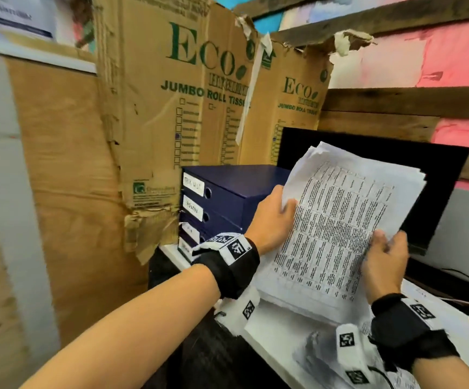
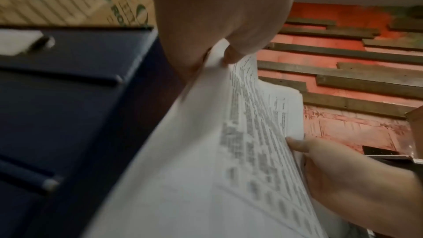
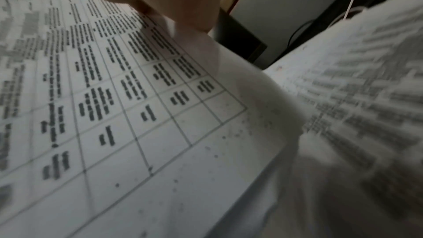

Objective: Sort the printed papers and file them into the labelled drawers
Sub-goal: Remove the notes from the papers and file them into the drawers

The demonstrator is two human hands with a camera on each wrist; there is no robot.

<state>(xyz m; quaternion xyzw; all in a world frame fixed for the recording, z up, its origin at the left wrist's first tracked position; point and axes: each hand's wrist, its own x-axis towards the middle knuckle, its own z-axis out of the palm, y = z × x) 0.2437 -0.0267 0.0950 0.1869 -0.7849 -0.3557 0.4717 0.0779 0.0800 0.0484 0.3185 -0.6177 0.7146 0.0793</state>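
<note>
Two hands grip paper stack [image 1: 337, 220]: left hand [image 1: 272, 217] pinching far-left edge, right hand [image 1: 384, 265] near-right edge. We risk loose sheets slipping before drawers [image 1: 213, 209].

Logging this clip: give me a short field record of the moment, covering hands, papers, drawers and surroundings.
left hand: grips the left edge of the held stack
right hand: grips the stack's lower right edge
held stack: printed papers with a table grid, raised and tilted over the desk
loose papers: lying on the desk below the stack
drawer unit: dark blue, white handwritten labels, all visible drawers closed
cardboard boxes: standing behind the unit
monitor: dark, behind the stack
filing status: nothing filed yet this moment
</note>
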